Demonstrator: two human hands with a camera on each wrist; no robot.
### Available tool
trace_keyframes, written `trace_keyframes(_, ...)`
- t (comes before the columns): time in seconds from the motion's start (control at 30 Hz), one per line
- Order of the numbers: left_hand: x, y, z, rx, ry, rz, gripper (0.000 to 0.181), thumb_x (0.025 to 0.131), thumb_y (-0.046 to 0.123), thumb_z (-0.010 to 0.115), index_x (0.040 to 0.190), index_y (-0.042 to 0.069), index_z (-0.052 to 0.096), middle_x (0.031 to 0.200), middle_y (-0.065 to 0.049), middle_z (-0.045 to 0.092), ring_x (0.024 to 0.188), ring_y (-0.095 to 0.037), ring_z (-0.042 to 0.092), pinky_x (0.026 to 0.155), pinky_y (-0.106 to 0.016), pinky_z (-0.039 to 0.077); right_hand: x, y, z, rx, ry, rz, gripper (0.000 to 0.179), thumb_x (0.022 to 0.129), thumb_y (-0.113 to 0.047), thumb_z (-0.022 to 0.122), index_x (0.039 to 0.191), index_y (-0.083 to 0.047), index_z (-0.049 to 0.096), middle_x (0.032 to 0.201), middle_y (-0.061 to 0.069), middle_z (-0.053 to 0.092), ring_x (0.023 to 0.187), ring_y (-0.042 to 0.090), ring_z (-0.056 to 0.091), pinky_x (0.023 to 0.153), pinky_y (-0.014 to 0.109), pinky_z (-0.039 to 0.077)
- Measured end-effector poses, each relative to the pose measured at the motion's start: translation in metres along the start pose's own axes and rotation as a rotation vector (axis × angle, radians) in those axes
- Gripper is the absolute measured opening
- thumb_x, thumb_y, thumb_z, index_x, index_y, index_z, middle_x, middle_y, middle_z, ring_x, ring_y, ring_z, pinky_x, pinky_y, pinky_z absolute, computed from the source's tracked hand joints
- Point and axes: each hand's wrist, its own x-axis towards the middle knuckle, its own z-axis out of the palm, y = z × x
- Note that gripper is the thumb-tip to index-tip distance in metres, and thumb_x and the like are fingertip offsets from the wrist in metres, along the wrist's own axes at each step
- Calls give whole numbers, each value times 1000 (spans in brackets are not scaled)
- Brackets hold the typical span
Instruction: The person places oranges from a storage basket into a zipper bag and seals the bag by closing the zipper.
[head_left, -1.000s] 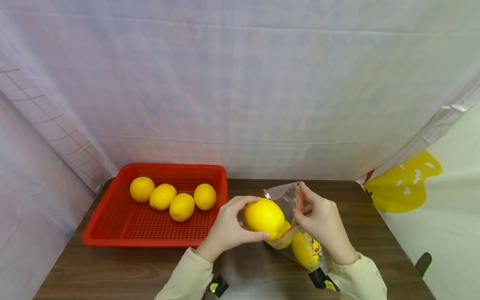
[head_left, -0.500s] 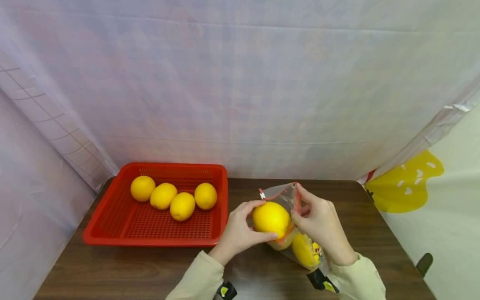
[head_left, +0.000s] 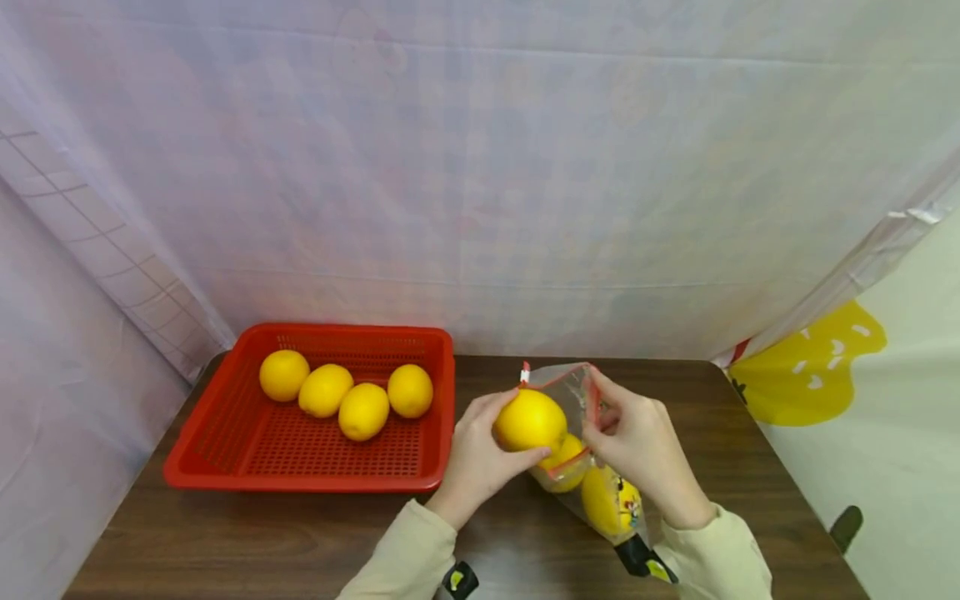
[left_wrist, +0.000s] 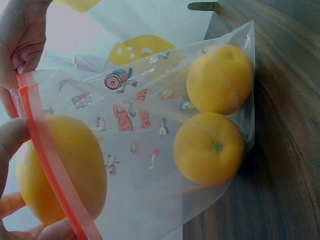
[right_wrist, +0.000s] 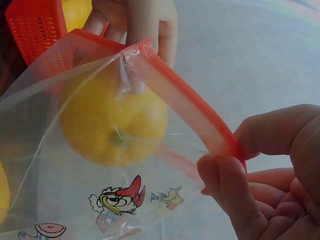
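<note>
My left hand [head_left: 478, 457] grips a yellow orange [head_left: 531, 420] with thumb and fingers, at the mouth of a clear zip bag [head_left: 573, 393] with a red-edged opening. In the right wrist view that orange [right_wrist: 112, 117] shows through the printed plastic, partly inside the mouth. My right hand [head_left: 647, 440] pinches the bag's red zip edge [right_wrist: 200, 112] between thumb and fingers, spreading the mouth. Two more oranges lie at the bag's bottom: one orange [left_wrist: 220, 80] above another orange [left_wrist: 209, 148] in the left wrist view. Cartoon figures cover the plastic.
A red plastic basket [head_left: 225, 482] with several oranges [head_left: 364, 412] stands to the left on the dark wooden table [head_left: 262, 542]. A pale curtain [head_left: 480, 183] hangs behind the table. Black straps with cameras [head_left: 459, 579] sit at my wrists.
My left hand with the orange moved right to the bag's mouth, then shifted slightly back left and up. My right hand keeps its pinch on the bag's edge, almost still.
</note>
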Motion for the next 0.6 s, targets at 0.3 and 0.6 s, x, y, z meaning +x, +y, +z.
trace_keyframes(0.3, 3, -2, 0, -135, -43, 3, 68, 65, 34, 81, 125, 15, 56, 124, -7, 51, 108, -22, 54, 78, -30, 51, 2, -2, 0, 3, 34, -8, 57, 67, 5, 65, 123, 6, 53, 71, 6, 68, 50, 2, 56, 39, 19, 41)
trace_keyframes(0.6, 4, 4, -14, -250, -150, 35, 64, 64, 25, 82, 122, 12, 57, 130, -11, 47, 110, -29, 53, 68, -24, 52, 8, -1, -2, 20, 40, 42, 55, 67, 4, 64, 121, 7, 53, 88, 17, 68, 52, 7, 59, 45, 21, 45)
